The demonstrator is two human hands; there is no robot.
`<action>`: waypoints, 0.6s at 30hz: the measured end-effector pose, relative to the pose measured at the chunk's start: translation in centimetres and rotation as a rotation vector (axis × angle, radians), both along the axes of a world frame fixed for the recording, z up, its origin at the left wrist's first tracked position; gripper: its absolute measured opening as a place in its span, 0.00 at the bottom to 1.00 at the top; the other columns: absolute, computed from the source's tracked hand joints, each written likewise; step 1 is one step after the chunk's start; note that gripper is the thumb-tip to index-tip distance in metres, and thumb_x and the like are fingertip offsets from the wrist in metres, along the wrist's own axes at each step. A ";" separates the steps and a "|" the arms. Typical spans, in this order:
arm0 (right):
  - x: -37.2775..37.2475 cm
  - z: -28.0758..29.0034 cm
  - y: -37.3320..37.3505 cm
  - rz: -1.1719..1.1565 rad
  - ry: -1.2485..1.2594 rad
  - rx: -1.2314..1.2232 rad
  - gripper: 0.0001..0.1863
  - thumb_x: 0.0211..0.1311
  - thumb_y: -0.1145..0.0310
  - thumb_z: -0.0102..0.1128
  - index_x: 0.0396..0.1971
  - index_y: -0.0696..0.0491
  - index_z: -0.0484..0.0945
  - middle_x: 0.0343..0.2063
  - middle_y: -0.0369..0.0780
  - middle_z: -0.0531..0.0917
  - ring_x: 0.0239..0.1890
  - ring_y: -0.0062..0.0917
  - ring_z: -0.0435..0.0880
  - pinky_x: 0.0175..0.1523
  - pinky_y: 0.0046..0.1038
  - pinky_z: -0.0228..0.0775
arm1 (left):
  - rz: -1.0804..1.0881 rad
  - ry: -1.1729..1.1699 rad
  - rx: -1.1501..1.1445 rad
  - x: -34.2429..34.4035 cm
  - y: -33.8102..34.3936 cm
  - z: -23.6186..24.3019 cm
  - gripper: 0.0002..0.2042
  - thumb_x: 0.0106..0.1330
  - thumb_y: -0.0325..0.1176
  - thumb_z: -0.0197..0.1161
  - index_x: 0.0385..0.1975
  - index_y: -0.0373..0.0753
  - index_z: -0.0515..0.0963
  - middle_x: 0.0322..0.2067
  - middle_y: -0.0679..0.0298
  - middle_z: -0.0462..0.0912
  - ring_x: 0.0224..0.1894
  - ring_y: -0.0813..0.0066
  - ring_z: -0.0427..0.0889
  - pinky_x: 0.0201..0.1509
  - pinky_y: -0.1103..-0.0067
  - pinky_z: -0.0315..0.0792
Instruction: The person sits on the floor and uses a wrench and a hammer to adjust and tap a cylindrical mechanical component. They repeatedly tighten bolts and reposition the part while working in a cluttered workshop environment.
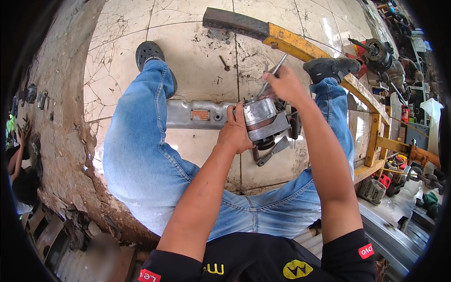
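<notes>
An alternator-like metal unit (260, 113), with a silver housing and a dark pulley-like end, sits between my legs. My left hand (235, 132) is closed round its left side, fingers over the housing. Above its far end, my right hand (285, 85) grips a slim shiny metal rod tool (281, 63); its lower part reaches down to the unit, and its exact kind is not clear. Beneath the unit and to its left lies a long grey metal cover (181, 113) with an orange label and a round hole. A scraper-like flat tool (275, 150) lies just nearer to me.
A bolt (224, 63) lies on the cracked tile floor (197, 51). A yellow and dark metal frame (300, 42) runs past my right foot. Beyond it are a greasy mechanical assembly (380, 56) and a jerrycan (373, 189). Another person (21, 181) is at the far left.
</notes>
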State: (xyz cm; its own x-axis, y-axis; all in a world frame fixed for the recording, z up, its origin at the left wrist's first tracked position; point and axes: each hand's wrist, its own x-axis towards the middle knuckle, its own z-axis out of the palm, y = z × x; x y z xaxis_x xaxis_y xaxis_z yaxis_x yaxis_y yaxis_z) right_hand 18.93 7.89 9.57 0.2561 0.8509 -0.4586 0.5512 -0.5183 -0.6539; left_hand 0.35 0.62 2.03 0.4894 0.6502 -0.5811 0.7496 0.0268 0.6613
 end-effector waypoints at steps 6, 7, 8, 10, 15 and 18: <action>0.5 1.0 0.5 -0.064 0.137 0.060 0.16 0.68 0.66 0.59 0.42 0.66 0.75 0.29 0.45 0.84 0.26 0.27 0.87 0.27 0.25 0.78 | 0.028 -0.020 0.054 -0.1 -0.5 -0.8 0.69 0.34 0.37 0.83 0.72 0.45 0.32 0.69 0.41 0.43 0.57 0.40 0.75 0.60 0.63 0.75; 0.3 0.7 0.2 -0.037 0.146 -0.008 0.16 0.68 0.66 0.58 0.42 0.66 0.75 0.29 0.45 0.84 0.27 0.27 0.87 0.27 0.25 0.78 | 0.039 -0.013 0.070 -0.2 -0.6 -0.7 0.69 0.34 0.37 0.84 0.72 0.46 0.33 0.69 0.41 0.43 0.56 0.41 0.76 0.60 0.63 0.75; 0.3 0.7 0.1 -0.009 0.155 -0.077 0.16 0.69 0.66 0.58 0.42 0.66 0.74 0.29 0.44 0.84 0.27 0.27 0.88 0.27 0.25 0.78 | 0.038 -0.015 0.060 -0.1 -0.6 -0.7 0.69 0.34 0.37 0.84 0.72 0.46 0.33 0.69 0.41 0.43 0.57 0.41 0.76 0.60 0.63 0.75; 2.4 1.3 0.7 -0.050 -0.030 -0.008 0.16 0.70 0.65 0.57 0.44 0.65 0.72 0.32 0.44 0.83 0.28 0.29 0.87 0.27 0.28 0.79 | 0.036 -0.022 0.041 0.1 -0.3 -0.5 0.69 0.34 0.38 0.84 0.72 0.46 0.33 0.69 0.41 0.43 0.57 0.41 0.75 0.61 0.64 0.75; 2.3 1.9 -0.9 0.096 0.296 -0.147 0.14 0.70 0.67 0.57 0.45 0.63 0.70 0.32 0.43 0.83 0.29 0.29 0.87 0.30 0.29 0.81 | 0.035 0.023 0.043 0.1 -0.2 -0.5 0.68 0.35 0.40 0.83 0.72 0.46 0.32 0.70 0.41 0.42 0.59 0.41 0.74 0.61 0.64 0.75; 2.7 0.8 -1.0 0.175 0.174 -0.066 0.12 0.70 0.68 0.57 0.44 0.61 0.71 0.31 0.41 0.83 0.29 0.27 0.87 0.32 0.27 0.79 | 0.026 -0.010 0.076 0.2 -0.6 -1.0 0.69 0.34 0.40 0.83 0.72 0.45 0.32 0.70 0.42 0.42 0.59 0.41 0.74 0.61 0.65 0.75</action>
State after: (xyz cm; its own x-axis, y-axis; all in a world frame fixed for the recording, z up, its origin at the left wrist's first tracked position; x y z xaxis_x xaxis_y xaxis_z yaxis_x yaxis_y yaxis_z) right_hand 21.63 6.89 10.39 0.0198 0.8424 -0.5385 0.5188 -0.4690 -0.7147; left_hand 0.54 0.06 1.07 0.4773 0.7049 -0.5246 0.7424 -0.0040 0.6700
